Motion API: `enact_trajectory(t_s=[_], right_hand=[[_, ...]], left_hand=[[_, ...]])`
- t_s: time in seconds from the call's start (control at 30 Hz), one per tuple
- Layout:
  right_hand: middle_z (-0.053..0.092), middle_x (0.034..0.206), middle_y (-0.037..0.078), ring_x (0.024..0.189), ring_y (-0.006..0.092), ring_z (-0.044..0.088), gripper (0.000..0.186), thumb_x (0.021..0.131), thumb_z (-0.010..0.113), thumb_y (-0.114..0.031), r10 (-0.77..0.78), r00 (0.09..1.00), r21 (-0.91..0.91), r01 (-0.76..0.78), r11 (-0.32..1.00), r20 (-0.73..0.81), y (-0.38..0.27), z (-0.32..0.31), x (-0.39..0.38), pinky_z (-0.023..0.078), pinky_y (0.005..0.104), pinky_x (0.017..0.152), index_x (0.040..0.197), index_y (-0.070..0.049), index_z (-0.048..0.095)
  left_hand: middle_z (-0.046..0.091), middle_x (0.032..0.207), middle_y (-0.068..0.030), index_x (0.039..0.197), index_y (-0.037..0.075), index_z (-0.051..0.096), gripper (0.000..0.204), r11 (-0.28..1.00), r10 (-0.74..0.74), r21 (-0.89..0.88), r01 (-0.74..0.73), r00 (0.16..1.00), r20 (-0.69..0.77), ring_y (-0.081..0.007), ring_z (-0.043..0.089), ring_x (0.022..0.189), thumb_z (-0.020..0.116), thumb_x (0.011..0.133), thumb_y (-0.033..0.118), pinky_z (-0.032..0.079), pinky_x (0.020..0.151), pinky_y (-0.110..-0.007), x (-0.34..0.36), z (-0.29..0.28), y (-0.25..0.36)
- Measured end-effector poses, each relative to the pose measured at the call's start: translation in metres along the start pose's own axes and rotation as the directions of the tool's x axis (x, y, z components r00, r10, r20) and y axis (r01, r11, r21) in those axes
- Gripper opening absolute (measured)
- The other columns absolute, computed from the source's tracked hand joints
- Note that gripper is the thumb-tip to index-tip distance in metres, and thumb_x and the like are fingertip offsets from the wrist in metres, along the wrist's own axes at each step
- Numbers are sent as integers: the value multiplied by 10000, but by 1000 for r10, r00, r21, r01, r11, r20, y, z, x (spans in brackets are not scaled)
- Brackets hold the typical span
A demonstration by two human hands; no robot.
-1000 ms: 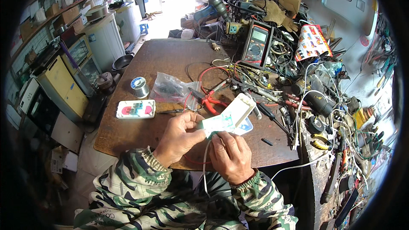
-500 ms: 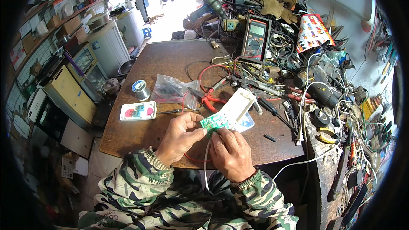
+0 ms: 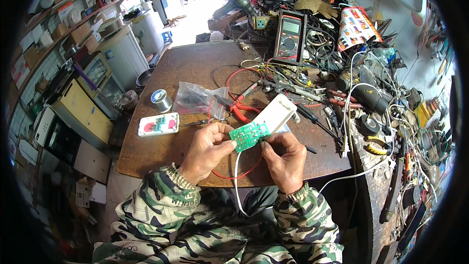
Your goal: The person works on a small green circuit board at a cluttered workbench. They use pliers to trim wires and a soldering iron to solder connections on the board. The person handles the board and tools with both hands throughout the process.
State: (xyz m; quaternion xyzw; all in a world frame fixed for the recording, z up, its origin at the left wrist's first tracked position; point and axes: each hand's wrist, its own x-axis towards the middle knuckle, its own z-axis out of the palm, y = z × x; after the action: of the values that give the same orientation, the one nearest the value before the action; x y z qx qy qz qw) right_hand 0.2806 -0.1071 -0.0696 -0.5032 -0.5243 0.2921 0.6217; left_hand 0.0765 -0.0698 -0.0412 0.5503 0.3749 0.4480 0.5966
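Observation:
My left hand (image 3: 207,150) pinches the left edge of a green circuit board (image 3: 250,137) between thumb and fingers. The board's soldered face is turned up toward me. My right hand (image 3: 286,160) is closed, its thumb and fingertips pinched at the board's lower right edge; any small part between them is hidden. Beyond the board, a white plastic housing (image 3: 277,112) slants up to the right, its near end behind the board. From under the board a white cable (image 3: 237,181) hangs down over the table's front edge toward my lap.
On the brown table (image 3: 151,161) lie a white case half (image 3: 159,124), a solder spool (image 3: 161,101), a clear plastic bag (image 3: 198,100), red-handled pliers (image 3: 239,110) and a red wire (image 3: 222,177). A multimeter (image 3: 290,39) stands at the back. Tangled cables and tools crowd the right side.
My right hand has moved right along the board's near edge. The circuit board now lies flatter to view, with more of its green face uncovered.

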Motion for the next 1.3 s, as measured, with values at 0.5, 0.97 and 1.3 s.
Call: enact_trajectory(t_s=[0.5, 0.97, 1.3], right_hand=[[610, 777, 32, 676, 87, 525, 424, 748, 880, -136, -200, 979, -224, 201, 954, 27, -11, 7, 7, 468, 270, 604, 1057, 42, 650], [630, 900, 152, 764, 274, 644, 650, 681, 918, -259, -110, 993, -387, 116, 915, 38, -31, 10, 6, 530, 384, 684, 1154, 46, 593], [652, 955, 166, 834, 303, 669, 599, 680, 904, -246, -66, 998, -376, 67, 924, 16, -33, 14, 6, 543, 399, 747, 1125, 33, 617]], left_hand=[[699, 1041, -80, 1189, -44, 563, 316, 999, 31, 23, -31, 1000, 1, -103, 669, 900, 681, 895, -44, 548, 825, -249, -1, 0, -1], [681, 1011, -22, 1162, -19, 592, 295, 981, 126, 145, -128, 992, 26, -60, 634, 883, 712, 894, 5, 534, 797, -229, -3, 5, 4], [680, 1017, -25, 1152, -8, 600, 282, 981, 119, 145, -126, 992, 51, -69, 636, 906, 714, 895, 16, 533, 827, -245, -4, 5, 4]])
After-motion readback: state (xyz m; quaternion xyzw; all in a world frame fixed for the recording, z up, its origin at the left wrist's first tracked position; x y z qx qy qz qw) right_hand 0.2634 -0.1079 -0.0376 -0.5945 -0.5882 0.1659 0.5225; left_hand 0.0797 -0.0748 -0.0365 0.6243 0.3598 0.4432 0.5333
